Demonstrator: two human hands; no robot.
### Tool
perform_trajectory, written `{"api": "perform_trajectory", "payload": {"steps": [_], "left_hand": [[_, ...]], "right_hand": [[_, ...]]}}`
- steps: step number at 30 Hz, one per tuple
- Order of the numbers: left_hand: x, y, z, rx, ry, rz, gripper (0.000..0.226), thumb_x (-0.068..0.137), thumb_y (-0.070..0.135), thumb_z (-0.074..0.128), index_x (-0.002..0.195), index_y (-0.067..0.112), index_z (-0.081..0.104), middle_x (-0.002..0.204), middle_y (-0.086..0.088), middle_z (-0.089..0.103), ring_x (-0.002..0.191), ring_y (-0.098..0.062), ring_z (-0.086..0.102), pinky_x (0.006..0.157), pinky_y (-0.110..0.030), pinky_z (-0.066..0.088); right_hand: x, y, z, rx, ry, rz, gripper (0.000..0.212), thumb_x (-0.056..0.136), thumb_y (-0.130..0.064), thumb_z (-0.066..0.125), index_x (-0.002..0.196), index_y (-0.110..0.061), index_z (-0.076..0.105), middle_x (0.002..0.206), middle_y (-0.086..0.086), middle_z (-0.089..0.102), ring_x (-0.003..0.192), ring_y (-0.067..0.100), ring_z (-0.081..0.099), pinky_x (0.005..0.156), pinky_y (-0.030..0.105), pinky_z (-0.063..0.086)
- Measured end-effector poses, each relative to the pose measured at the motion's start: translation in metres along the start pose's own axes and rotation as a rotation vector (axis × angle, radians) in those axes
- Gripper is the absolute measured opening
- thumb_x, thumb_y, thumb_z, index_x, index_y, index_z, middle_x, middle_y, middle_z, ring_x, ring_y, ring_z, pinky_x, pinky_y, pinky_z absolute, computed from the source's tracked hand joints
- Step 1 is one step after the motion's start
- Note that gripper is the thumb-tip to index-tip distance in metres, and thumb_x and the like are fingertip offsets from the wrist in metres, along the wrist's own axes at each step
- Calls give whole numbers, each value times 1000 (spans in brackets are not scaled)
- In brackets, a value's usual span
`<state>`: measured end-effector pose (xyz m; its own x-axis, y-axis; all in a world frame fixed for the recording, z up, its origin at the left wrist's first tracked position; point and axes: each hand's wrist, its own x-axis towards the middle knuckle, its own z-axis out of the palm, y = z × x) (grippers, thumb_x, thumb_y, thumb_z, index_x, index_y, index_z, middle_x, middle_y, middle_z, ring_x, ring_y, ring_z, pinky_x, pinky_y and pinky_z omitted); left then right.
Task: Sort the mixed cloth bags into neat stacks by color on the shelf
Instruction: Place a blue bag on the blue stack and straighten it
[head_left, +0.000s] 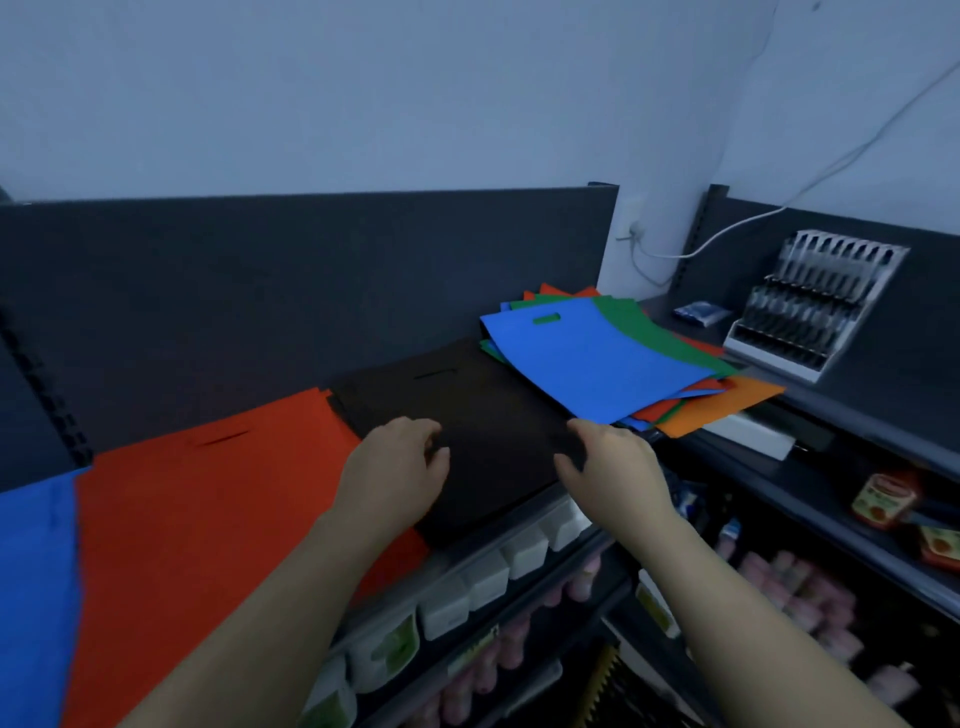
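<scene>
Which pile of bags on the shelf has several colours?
The rightmost pile, blue bag on top, green, red and orange beneath. The black stack, red stack and blue stack are single-coloured.

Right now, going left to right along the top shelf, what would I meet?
blue stack → red stack → black stack → mixed pile → rack

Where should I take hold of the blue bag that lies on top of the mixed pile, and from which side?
Probably take the blue bag at its near corner, from the front, with the right hand. It lies flat on the mixed pile, and that corner juts out over the black stack, so thumb above and fingers below can pinch it. Its handle slot lies farther away.
</scene>
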<state>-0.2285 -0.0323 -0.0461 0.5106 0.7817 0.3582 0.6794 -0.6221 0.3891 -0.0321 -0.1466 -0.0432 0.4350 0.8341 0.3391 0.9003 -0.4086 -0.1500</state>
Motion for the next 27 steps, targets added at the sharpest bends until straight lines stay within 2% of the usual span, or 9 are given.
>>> {"api": "perform_trajectory", "payload": {"steps": [2,7,12,16,20,21,23,24,27], "left_hand": [[22,7,11,-3,-18,5,38,92,36,52,128,23,58,114,2,63,108,-19,58,87,-30,45],[71,25,34,-43,-89,-24,40,95,34,50,132,20,54,116,0,61,107,-17,57,84,-28,44],[105,43,66,-142,-183,-75,43,96,33,50,136,17,51,116,1,62,103,-14,58,84,-27,47],[125,58,91,-226,-236,-162,47,96,36,50,138,14,47,115,1,63,101,-13,59,81,-24,47],[145,73,116,-397,-255,-301,50,97,37,51,136,7,47,86,10,56,76,-2,53,62,-16,41],[149,77,122,-448,-260,-359,53,96,39,51,137,5,45,85,9,57,75,-2,54,61,-16,43],[158,80,136,-566,-245,-473,59,93,43,54,136,3,45,103,-2,63,89,-14,62,76,-31,54],[161,81,143,-630,-227,-523,59,92,44,55,133,2,48,113,-6,63,95,-18,63,84,-38,54],[165,84,155,-801,-140,-609,31,91,30,62,114,8,62,115,-6,65,95,-20,63,86,-39,54]], "right_hand": [[19,12,3,-12,5,22,39,92,-39,52,123,-16,57,94,1,67,91,21,61,80,34,48],[65,42,10,-13,2,77,38,92,-40,52,118,-14,59,105,6,69,96,26,63,82,40,51],[101,80,16,-3,-26,155,44,97,-41,47,132,-14,53,118,8,64,111,28,57,94,41,45],[133,113,24,-6,-70,195,43,97,-39,46,130,-13,54,123,12,60,114,31,54,96,42,43],[164,146,34,-5,-180,225,49,98,-43,44,138,-15,47,136,11,50,122,32,49,102,45,40],[170,152,37,0,-216,218,49,97,-44,43,136,-15,48,135,12,50,120,32,49,101,44,41],[177,161,45,16,-263,167,44,96,-44,44,127,-15,54,128,11,52,114,31,51,96,42,44],[179,162,48,19,-270,126,40,95,-42,45,123,-15,56,123,10,52,111,30,51,93,40,45],[180,163,59,79,-269,-18,28,93,-34,48,113,-19,61,112,6,54,108,27,50,90,36,44]]}}
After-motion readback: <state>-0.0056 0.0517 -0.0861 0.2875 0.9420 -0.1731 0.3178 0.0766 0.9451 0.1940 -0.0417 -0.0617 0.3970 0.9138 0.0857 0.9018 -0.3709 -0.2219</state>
